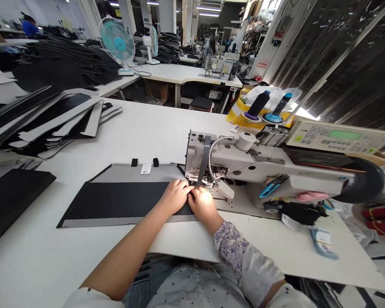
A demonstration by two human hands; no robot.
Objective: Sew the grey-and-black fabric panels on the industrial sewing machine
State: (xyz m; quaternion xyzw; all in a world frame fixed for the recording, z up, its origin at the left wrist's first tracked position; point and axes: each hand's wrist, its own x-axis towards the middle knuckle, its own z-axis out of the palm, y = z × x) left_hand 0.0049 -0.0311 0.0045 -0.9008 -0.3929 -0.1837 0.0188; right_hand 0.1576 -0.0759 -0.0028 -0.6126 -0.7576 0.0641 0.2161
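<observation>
A black and grey fabric panel (125, 199) lies flat on the white table, its right end under the head of a sewing machine (231, 160). On its top edge are a white label (146, 169) and two small black tabs. My left hand (176, 196) rests on the panel, fingers bent towards the needle area. Close beside it, my right hand (203, 206) has curled fingers at the panel's right edge, just below the presser foot. The fingertips of both hands nearly meet there. What they pinch, if anything, is hidden.
Stacked fabric pieces (64, 119) lie on the left, with a folded black panel (16, 196) nearer. Thread cones (259, 105) and a control panel (343, 134) stand behind the machine. Blue snips (272, 187) rest on its body. A fan (118, 40) stands at the back.
</observation>
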